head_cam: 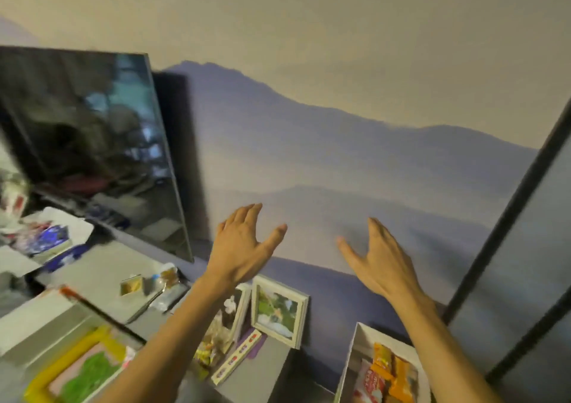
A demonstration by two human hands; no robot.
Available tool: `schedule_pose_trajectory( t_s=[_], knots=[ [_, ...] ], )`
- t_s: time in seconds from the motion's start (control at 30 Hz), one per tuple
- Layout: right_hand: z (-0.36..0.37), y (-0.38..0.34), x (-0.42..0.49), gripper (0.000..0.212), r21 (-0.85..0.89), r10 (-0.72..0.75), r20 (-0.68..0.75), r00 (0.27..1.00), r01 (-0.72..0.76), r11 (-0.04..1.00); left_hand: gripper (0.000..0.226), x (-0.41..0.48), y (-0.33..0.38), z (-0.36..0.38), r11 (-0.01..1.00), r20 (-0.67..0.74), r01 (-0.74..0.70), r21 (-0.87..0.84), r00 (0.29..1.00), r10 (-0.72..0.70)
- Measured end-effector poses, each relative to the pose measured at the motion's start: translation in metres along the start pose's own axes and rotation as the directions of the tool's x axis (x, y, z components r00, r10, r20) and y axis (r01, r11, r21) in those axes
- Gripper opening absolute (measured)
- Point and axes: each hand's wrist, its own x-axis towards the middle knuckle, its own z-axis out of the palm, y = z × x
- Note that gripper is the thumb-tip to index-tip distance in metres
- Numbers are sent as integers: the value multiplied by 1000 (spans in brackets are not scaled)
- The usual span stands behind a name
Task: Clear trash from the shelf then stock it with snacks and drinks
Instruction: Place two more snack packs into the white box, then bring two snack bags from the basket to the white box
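My left hand (244,246) and my right hand (378,260) are both raised in front of the mountain-mural wall, fingers spread, holding nothing. Below them runs the grey shelf top (102,274). On it lie crumpled wrappers and a small bottle (168,286) and a small snack box (131,285). A white box of snack packets (387,375), orange and red, sits at the lower right under my right forearm. A long flat candy box (236,356) and small snack bags (207,351) lie beside my left forearm.
A large dark TV screen (92,143) leans at the left. Two white photo frames (279,310) stand against the wall. A tray of wrappers (46,235) sits far left. A yellow-framed box (74,368) is at the bottom left. A dark-framed panel (525,248) rises at the right.
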Motion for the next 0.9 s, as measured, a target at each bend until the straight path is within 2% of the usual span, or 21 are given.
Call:
schedule_pose_trajectory(
  t_s=[0.2,0.5,0.73,0.9],
  knots=[
    [54,-114,-10,100,95,-278,141,950,266,959,93,-86,-87,-76,951,-135,279,131,956,-262],
    [145,-284,-70,100,222,-556,270,786,511,830,93,-186,-204,-170,825,-271,543,155,827,-493],
    [230,-388,-97,96,233,-588,325,740,540,809,94,-224,-316,-207,769,-232,628,117,770,-594],
    [304,-400,-113,87,190,-543,414,731,514,837,90,-237,-374,-183,753,-122,648,116,761,-637]
  ],
)
